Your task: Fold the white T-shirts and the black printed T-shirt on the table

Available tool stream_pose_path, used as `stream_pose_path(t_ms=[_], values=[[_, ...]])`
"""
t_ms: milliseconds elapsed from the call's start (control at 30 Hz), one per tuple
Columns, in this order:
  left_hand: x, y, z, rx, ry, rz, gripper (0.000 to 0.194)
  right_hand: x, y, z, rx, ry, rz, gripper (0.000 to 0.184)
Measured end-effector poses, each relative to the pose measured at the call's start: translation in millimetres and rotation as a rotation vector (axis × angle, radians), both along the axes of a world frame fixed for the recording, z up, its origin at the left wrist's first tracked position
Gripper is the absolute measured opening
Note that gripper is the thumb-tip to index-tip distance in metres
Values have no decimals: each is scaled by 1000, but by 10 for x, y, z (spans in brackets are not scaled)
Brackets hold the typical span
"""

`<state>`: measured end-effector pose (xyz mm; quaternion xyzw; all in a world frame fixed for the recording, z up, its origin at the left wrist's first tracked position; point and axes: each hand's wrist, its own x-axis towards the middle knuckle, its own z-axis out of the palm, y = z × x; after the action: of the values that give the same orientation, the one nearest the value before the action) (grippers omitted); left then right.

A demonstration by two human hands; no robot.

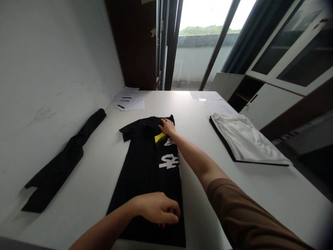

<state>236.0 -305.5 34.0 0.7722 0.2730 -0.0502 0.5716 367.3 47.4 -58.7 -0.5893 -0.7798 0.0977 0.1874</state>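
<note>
A black T-shirt (pixel 142 163) with a yellow patch and white lettering lies folded lengthwise on the white table. Its short sleeve points left and its neck end faces the window. My right hand (pixel 168 126) rests on the shirt near the neck end, fingers spread over the cloth and apparently holding nothing. Over the lower part of the shirt is my left hand (pixel 158 208), its fingers curled in loosely with the thumb alongside. No cloth shows in that hand, and whether it touches the shirt I cannot tell.
Another dark folded garment (pixel 62 159) lies along the wall on the left. To the right sits a stack of white folded cloth (pixel 241 137) with a black piece beneath. Paper sheets (pixel 128 99) lie at the far left corner, more papers (pixel 205 96) at the far right.
</note>
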Motion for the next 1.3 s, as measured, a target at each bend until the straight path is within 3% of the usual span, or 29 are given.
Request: stream_pose_path(t_ms=[167,300,500,800,1000,1133,1300], values=[[193,-85,-166,615,-39,131,17,-148,88,-61,-101,-76,47,77],[228,-114,-279,877,33,92,18,-153,130,-84,-104,-69,65,79],[115,-68,-285,916,54,163,43,-110,146,-61,-109,-96,76,80],[40,-63,-352,899,97,105,73,156,188,73,-71,-90,88,66],[82,-81,-371,876,80,64,76,-56,-203,52,41,-140,180,59],[144,-160,-318,865,86,50,75,-297,-491,-43,22,-71,200,62],[195,-244,-204,869,63,0,63,-261,-346,-37,-67,-73,309,62]])
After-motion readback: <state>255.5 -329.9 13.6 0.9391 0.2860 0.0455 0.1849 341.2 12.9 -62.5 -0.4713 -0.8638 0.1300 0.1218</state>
